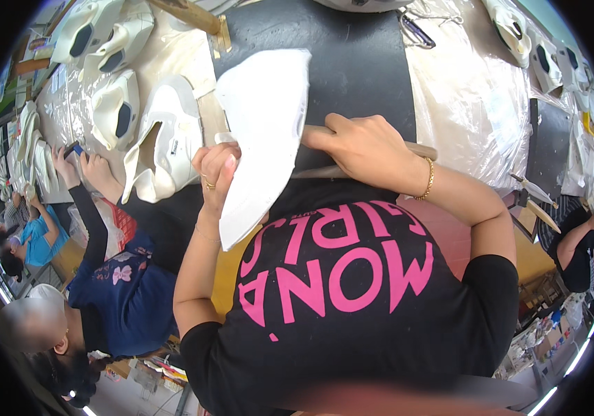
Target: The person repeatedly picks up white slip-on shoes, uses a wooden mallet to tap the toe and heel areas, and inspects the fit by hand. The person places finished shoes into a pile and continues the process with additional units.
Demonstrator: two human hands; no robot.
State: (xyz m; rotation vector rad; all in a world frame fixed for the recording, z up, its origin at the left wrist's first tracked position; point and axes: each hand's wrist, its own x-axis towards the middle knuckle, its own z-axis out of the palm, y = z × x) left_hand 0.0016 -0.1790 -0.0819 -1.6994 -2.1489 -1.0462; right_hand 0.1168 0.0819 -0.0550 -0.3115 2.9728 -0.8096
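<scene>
- Large pink block letters run in two rows across the front of the black shirt (373,333), on the near side of both hands; they stand upside down in this view, with smaller, fainter lettering beside the upper row.
- On the navy top (134,298) of a co-worker, to the left of the left hand and nearer the body, a pale pink bow is printed with small lettering around it, too small to read.
- A pale shoe upper (184,114) just left of the left hand bears a small dark mark on its side; any writing there cannot be made out.
- The left hand (215,170) is raised with its fingers bent, gripping the left edge of a white curved piece (262,139); a gold ring shows on one finger, and the forearm comes up steeply.
- The white piece stands tilted between the two hands, its broad end beyond them over the dark bench (366,76), its narrow tip on the near side of the left hand.
- The right hand (363,149) is closed, back upward, apparently around a tan rod (423,150) whose end shows past the wrist; its elbow bends outward, and a gold bracelet (430,177) circles the wrist.
- The right hand's leading fingers come up to the piece's right edge; whether they touch it cannot be told.
</scene>
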